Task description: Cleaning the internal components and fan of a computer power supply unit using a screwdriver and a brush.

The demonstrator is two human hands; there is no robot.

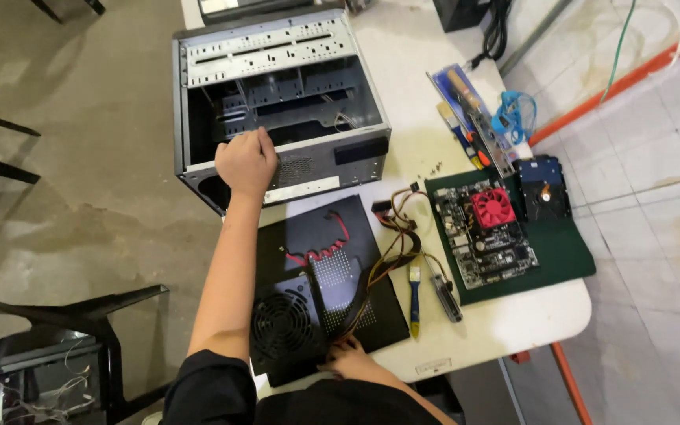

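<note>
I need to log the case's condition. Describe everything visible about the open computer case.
The computer case is a grey metal tower lying on its side at the white table's far left edge, open side up. Inside show perforated drive bays, a silvery slotted rail across the top and a few loose wires; no board is fitted. Its near edge carries vent holes. The left hand grips that near rim.

workshop | opened computer case (277, 102) | bare motherboard (485, 232) | worktable (513, 323)

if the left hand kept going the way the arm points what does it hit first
The left hand already grips the near edge of the open computer case. Pushed straight on, it would probably go into the case's open inside and meet the metal drive racks first, though depth is hard to judge.
</note>
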